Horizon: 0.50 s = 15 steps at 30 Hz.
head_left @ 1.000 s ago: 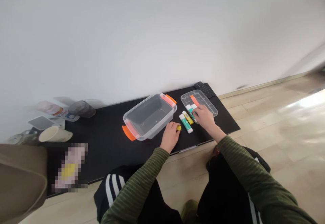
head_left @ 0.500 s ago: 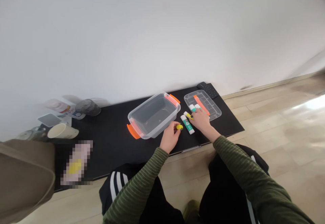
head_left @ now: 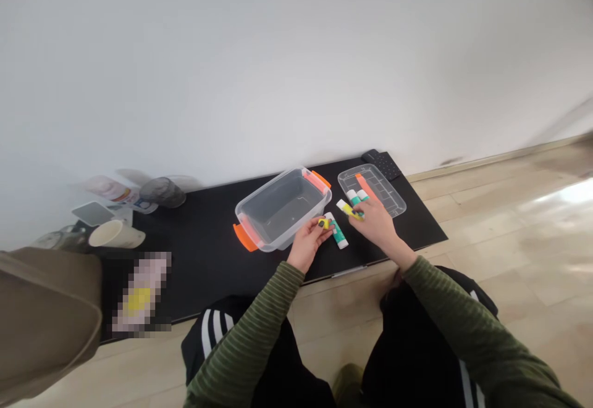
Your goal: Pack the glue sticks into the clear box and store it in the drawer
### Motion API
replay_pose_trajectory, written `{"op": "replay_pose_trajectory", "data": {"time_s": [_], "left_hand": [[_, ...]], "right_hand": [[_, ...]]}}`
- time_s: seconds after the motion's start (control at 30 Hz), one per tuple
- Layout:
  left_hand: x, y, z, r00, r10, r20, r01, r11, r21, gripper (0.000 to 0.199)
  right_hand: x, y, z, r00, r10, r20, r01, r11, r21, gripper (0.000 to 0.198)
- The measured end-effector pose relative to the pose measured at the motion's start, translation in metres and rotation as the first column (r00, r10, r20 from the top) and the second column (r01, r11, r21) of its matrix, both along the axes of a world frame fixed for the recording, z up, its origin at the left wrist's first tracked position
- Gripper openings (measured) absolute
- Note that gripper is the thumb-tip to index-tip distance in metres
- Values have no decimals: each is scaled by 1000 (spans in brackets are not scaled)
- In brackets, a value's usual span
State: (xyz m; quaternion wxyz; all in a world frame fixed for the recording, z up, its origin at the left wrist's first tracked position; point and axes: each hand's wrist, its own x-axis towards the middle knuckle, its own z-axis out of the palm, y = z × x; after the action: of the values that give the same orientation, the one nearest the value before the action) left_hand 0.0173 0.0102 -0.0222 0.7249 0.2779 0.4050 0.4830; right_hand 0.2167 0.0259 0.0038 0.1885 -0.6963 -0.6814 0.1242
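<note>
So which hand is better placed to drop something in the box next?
Probably the left hand: it holds a small yellow thing beside the box. The right hand, on the yellow tube, is farther off, near the lid.

No text is legible. Beside the box (head_left: 280, 215), the green glue stick (head_left: 340, 237) is too small to read; left of the box, the bottle (head_left: 114, 191) is blurred.

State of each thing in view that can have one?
Clear plastic box: upright, lid off
Clear lid: detached, lying flat
Yellow glue stick: held in right hand
Small yellow object: pinched in left hand
Nearest green-labelled glue stick: lying on its side
Paper cup: uncovered, apparently upright
</note>
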Motion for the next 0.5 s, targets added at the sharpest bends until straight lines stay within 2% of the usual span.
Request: {"op": "replay_pose_trajectory", "data": {"time_s": [0.13, 0.2, 0.33, 0.5], "left_hand": [[2, -1, 3, 993, 9, 118, 1, 996, -85, 22], [3, -2, 3, 990, 14, 139, 0, 995, -102, 20], [6, -5, 2, 991, -10, 130, 21, 996, -85, 21], [6, -7, 5, 998, -29, 58, 31, 999, -36, 28]], "right_hand": [[1, -29, 3, 976, 99, -192, -104, 994, -20, 21], [0, -39, 4, 960, 150, -235, -157, 988, -9, 21], [0, -49, 4, 936, 243, -253, -239, 970, 48, 19], [3, -51, 1, 932, 293, -212, -276, 955, 108, 19]]}}
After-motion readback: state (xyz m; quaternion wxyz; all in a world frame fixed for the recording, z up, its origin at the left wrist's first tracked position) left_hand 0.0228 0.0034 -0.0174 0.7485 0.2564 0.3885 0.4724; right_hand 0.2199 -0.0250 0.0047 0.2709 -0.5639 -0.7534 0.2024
